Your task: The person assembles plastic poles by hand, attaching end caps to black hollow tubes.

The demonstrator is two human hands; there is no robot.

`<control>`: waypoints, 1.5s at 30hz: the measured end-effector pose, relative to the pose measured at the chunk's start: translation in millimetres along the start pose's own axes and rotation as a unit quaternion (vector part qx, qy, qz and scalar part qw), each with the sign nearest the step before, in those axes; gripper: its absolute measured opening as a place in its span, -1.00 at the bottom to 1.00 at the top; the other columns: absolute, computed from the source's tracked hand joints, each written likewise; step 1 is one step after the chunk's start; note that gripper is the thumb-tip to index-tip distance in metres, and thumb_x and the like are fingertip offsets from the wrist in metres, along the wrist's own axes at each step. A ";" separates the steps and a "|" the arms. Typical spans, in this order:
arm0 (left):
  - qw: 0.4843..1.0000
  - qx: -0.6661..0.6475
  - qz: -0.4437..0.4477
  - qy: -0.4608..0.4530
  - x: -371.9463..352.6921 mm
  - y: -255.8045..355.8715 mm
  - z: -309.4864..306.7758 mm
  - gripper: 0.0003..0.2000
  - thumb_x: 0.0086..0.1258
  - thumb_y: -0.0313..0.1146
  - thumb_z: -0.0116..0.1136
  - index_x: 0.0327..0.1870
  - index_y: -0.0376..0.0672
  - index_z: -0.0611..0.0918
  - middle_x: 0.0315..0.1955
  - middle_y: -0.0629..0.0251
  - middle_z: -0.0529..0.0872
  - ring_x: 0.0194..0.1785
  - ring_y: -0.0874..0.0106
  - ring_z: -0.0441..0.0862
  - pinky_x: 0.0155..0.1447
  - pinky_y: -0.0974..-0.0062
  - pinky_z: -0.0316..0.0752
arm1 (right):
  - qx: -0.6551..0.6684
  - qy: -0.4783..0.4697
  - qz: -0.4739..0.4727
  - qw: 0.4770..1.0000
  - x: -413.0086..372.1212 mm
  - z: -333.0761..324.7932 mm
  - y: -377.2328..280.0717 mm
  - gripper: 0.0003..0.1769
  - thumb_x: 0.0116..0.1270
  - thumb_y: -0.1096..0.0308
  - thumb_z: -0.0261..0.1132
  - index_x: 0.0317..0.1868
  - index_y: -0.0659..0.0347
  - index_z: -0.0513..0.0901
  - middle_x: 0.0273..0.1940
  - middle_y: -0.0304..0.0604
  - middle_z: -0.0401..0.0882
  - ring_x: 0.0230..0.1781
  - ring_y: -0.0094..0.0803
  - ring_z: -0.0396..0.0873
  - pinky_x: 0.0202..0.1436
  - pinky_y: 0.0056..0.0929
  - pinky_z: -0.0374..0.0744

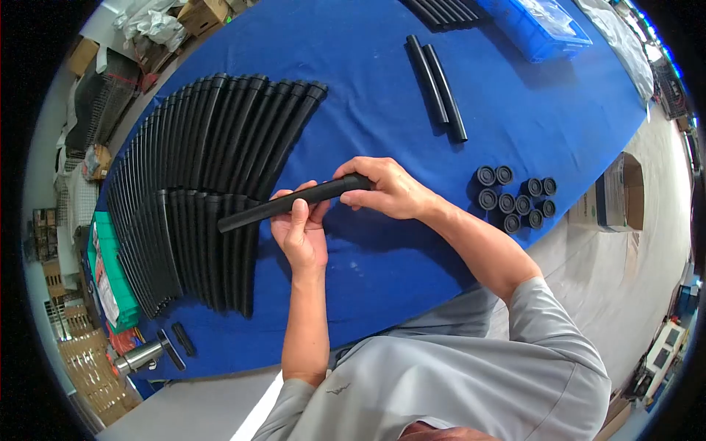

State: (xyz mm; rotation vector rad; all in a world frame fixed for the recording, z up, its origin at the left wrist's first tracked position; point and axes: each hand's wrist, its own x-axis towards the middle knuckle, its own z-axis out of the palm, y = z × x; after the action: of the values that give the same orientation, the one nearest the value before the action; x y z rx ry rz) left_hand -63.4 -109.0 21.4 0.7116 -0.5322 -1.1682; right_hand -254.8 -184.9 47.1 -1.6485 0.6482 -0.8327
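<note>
Long matte black rubber tube (254, 214) held above blue cloth table (368, 73). Left hand (301, 231) fingers clamped mid-tube. Right hand (386, 189) fingers wrapped round its end. Fanned black tubes (213, 169) behind, round black caps (515, 198) to the right.

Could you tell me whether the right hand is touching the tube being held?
Touching. The head view shows the right hand closed round the end of the tube.

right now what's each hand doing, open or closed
Left hand: closed around the middle of the black tube.
Right hand: closed on the end of the same tube.
</note>
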 end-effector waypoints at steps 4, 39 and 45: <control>1.000 -0.008 0.001 -0.016 -0.5 3.9 1.1 -0.74 0.54 -0.49 0.23 0.17 -0.17 0.51 0.08 -0.09 0.74 0.11 0.14 0.78 0.17 0.21 0.82 | 0.017 0.001 -0.006 1.000 -0.7 1.3 -5.3 -0.67 0.39 0.38 0.42 0.08 0.35 0.64 -0.28 -0.10 0.68 -0.35 -0.40 0.73 -0.29 -0.38 0.64; 0.998 -0.041 -0.024 -0.033 6.3 2.4 -8.7 -0.81 0.55 -0.44 0.24 0.10 -0.14 0.60 0.09 -0.11 0.75 0.23 -0.03 0.72 0.29 0.08 0.74 | 0.032 0.041 0.064 0.997 -1.0 9.7 -0.9 -0.67 0.36 0.37 0.47 0.06 0.33 0.67 -0.38 -0.22 0.73 -0.34 -0.57 0.69 -0.25 -0.50 0.62; 0.999 -0.022 -0.012 -0.033 6.0 1.6 -8.7 -0.80 0.54 -0.45 0.24 0.10 -0.16 0.58 0.09 -0.12 0.75 0.22 -0.04 0.72 0.27 0.10 0.75 | 0.046 0.055 0.059 0.996 -0.7 12.1 4.7 -0.68 0.35 0.37 0.48 0.05 0.32 0.68 -0.37 -0.21 0.72 -0.35 -0.56 0.68 -0.26 -0.49 0.62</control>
State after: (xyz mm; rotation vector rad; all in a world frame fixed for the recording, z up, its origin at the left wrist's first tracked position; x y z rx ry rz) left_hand -54.3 -112.5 16.9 0.6448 -0.5525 -1.2262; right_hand -245.5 -178.3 40.9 -1.4743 0.7653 -0.8605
